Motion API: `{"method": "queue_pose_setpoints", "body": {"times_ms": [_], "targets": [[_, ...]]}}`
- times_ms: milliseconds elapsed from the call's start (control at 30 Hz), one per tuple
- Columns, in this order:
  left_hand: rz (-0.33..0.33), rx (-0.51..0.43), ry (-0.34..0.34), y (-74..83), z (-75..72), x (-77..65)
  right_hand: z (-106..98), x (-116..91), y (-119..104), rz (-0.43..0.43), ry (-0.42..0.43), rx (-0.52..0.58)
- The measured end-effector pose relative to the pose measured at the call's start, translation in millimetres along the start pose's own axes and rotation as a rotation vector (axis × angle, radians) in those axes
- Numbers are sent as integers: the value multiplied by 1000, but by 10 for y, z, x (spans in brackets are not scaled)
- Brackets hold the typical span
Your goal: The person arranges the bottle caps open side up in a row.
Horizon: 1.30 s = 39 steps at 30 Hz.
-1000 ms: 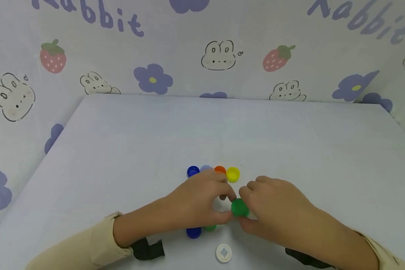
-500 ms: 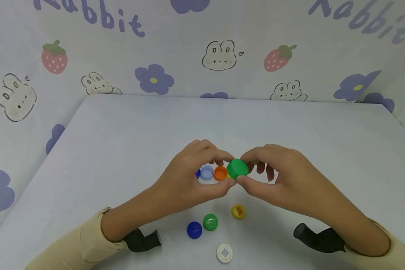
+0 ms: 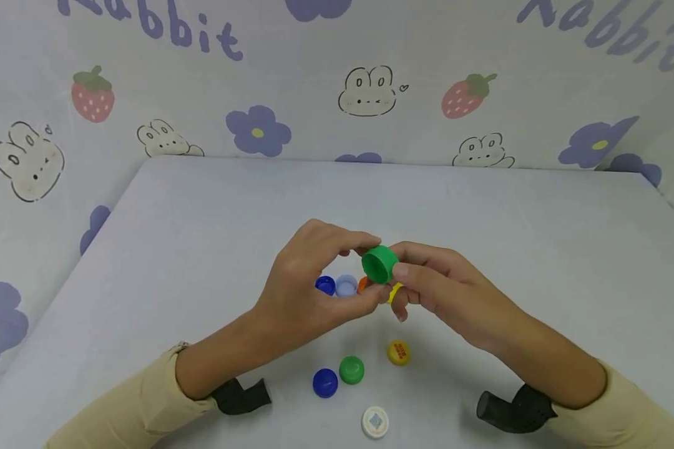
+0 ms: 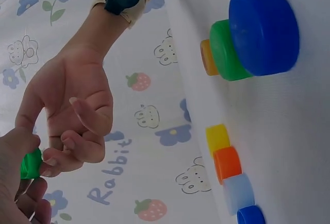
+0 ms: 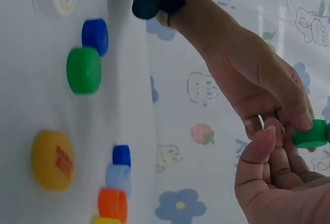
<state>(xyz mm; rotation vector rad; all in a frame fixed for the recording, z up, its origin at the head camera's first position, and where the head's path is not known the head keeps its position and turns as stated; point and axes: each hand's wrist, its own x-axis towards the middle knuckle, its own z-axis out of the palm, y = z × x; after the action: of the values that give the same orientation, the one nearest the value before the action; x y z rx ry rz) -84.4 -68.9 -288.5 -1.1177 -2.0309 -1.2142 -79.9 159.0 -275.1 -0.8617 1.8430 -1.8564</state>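
Left hand point(image 3: 294, 277) and right hand point(image 3: 460, 293) both pinching raised green cap point(image 3: 379, 264); uneven pull might slip it, jostling light blue cap point(image 3: 346, 286).

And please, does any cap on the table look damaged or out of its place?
I see no damage. Only the white cap stands out slightly: in the head view, it lies lowest, out of line with the near blue cap, near green cap and near yellow cap.
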Motion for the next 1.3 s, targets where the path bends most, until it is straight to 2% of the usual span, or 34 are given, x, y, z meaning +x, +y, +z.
{"method": "queue_pose_setpoints", "body": {"times_ms": [100,167,267,400,533,633,867,1133,1300], "targets": [[40,9,14,-10,0,15,-14,13,33,-23,-62,75],[53,26,7,-24,-1,19,-25,17,38,-21,-47,31],[33,51,-27,-50,-6,10,-50,18,38,-48,51,-142],[-63,39,-105,-80,-2,-18,-95,19,38,-164,176,-406],[-152,-23,-160,-98,11,-28,-143,18,13,-274,161,-626],[-182,-64,-175,-106,18,-28,-158,11,-13,-297,131,-753],[-233,-99,-242,-115,35,-27,-141,-23,-48,-231,131,-935],[-266,-96,-346,-186,96,-36,-105,-48,-47,-18,66,-1112],[-273,-59,-426,-242,160,-9,-117,-70,2,-8,27,-1150]]}}
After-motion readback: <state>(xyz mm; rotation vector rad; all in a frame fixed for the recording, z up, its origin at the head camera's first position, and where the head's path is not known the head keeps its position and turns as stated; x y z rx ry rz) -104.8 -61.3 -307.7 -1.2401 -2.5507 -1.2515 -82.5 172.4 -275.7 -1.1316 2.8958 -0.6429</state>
